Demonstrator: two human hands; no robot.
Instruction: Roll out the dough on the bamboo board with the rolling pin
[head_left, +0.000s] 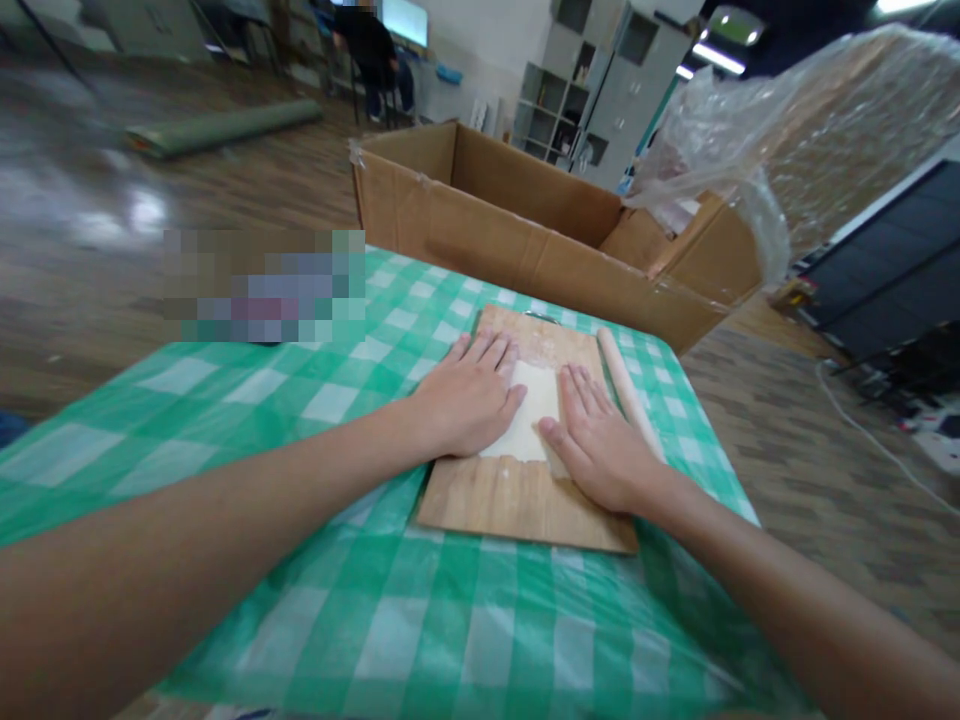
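Observation:
A flat, pale sheet of dough lies on a wooden cutting board. My left hand rests flat on the left part of the sheet, fingers stretched out and pointing away from me. On the right part lies my right hand, also flat, its thumb held apart from the fingers. Between the two hands the middle of the dough shows; its outer edges are hidden under the palms. A wooden rolling pin lies along the board's right side, close to my right hand. White powder marks the far end of the board.
A green-and-white checked cloth covers the table. Behind it stands a large open cardboard box, with plastic wrap at its right. A blurred-out patch hides something at the table's left. Further back a person sits by a screen.

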